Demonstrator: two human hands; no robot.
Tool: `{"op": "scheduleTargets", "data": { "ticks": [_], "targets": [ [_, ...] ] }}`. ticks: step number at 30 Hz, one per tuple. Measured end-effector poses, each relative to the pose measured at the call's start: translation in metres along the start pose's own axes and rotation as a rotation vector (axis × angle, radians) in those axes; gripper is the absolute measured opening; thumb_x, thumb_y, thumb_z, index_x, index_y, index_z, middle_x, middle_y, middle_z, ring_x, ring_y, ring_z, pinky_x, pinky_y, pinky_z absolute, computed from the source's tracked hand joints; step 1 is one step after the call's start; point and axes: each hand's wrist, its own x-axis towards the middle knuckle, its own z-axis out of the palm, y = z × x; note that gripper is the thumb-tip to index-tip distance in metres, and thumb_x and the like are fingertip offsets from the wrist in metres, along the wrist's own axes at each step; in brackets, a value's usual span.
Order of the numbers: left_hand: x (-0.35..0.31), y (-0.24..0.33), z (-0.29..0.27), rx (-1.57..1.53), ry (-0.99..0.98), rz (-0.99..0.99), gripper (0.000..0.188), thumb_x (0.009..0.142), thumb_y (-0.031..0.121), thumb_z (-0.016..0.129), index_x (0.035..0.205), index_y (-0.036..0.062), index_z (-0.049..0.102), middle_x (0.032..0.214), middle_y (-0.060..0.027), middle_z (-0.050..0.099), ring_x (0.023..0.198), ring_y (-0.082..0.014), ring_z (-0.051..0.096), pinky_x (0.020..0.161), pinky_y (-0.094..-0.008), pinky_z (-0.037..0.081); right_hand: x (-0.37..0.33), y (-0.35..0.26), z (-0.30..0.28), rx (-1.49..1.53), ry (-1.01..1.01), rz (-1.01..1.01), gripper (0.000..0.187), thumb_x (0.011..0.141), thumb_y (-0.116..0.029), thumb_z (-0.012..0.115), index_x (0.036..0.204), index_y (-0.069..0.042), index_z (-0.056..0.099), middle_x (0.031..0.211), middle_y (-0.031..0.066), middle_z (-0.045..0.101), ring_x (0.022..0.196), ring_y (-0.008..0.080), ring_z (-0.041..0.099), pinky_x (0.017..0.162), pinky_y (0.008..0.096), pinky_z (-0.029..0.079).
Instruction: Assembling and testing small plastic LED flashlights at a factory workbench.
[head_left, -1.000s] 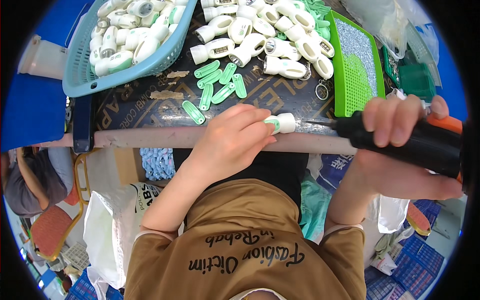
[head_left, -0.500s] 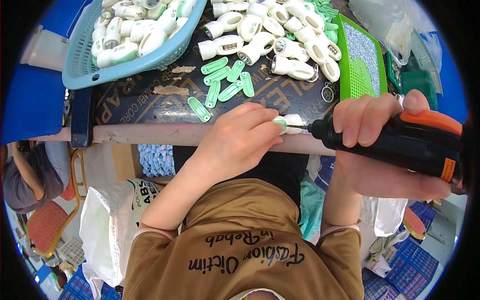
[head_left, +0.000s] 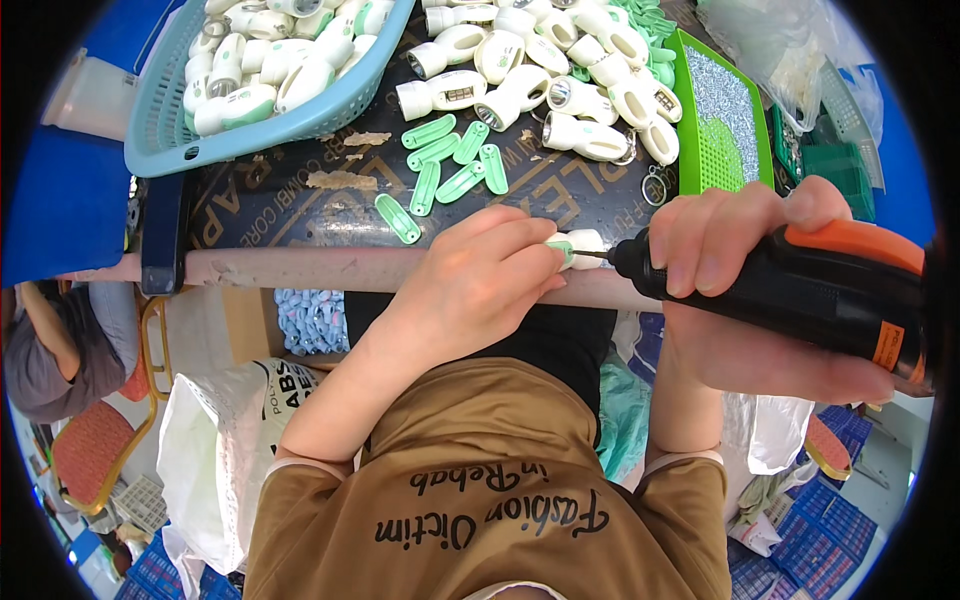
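At the table's near edge my left hand (head_left: 490, 275) is closed round a small white flashlight (head_left: 588, 243) with a green cover, most of it hidden under my fingers. My right hand (head_left: 725, 250) grips a black and orange electric screwdriver (head_left: 800, 290), held nearly level. Its thin bit points left and meets the green cover. Beyond my left hand lie several loose green covers (head_left: 462, 182). Behind these is a heap of white flashlights (head_left: 520, 95), some with open battery slots.
A blue basket (head_left: 150, 140) of assembled flashlights stands at the far left. To the right, a lime-green tray (head_left: 708, 180) holds many small screws (head_left: 722, 95). A metal key ring (head_left: 654, 186) lies beside it. Plastic bags (head_left: 780, 50) and a dark green bin (head_left: 838, 172) are at the far right.
The screwdriver and my right hand have shifted slightly left, with the bit still at the green cover. My left hand keeps its place on the flashlight.
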Motion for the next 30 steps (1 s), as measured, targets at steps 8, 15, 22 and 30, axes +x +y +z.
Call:
{"op": "scheduleTargets", "data": {
  "ticks": [8, 15, 22, 30],
  "targets": [
    [-0.001, -0.001, 0.0, 0.0, 0.007, -0.011, 0.022, 0.063, 0.004, 0.077, 0.079, 0.0033, 0.061, 0.087, -0.0092, 0.064, 0.078, -0.0257, 0.063, 0.062, -0.0342, 0.052, 0.002, 0.002, 0.004, -0.115, -0.105, -0.037, 0.093, 0.061, -0.09, 0.043, 0.108, -0.01, 0.046, 0.063, 0.0048, 0.051, 0.047, 0.0173, 0.046, 0.048, 0.0322, 0.041],
    [-0.003, -0.002, 0.003, -0.003, 0.026, 0.006, 0.023, 0.063, 0.005, 0.077, 0.08, 0.0035, 0.062, 0.088, -0.0094, 0.064, 0.078, -0.026, 0.063, 0.062, -0.0344, 0.052, -0.001, -0.007, 0.019, -0.264, -0.014, 0.062, 0.096, 0.058, -0.091, 0.044, 0.111, -0.011, 0.046, 0.064, 0.0024, 0.05, 0.047, 0.0155, 0.046, 0.048, 0.031, 0.04],
    [-0.002, -0.002, 0.002, 0.012, 0.012, -0.022, 0.022, 0.063, 0.005, 0.077, 0.08, 0.0036, 0.062, 0.088, -0.0095, 0.064, 0.078, -0.0264, 0.063, 0.062, -0.0347, 0.052, -0.001, -0.004, 0.018, -0.165, 0.004, 0.032, 0.097, 0.059, -0.09, 0.044, 0.116, -0.011, 0.048, 0.064, 0.0024, 0.048, 0.05, 0.015, 0.045, 0.051, 0.0308, 0.038],
    [-0.002, 0.0, 0.0, 0.004, -0.01, -0.023, 0.021, 0.063, 0.005, 0.077, 0.079, 0.0033, 0.063, 0.088, -0.0097, 0.065, 0.077, -0.0258, 0.063, 0.062, -0.0347, 0.052, -0.005, -0.009, 0.004, -0.048, 0.222, -0.069, 0.096, 0.066, -0.088, 0.04, 0.117, -0.008, 0.049, 0.065, 0.0047, 0.048, 0.054, 0.0156, 0.045, 0.054, 0.0316, 0.037]
  ]
}}
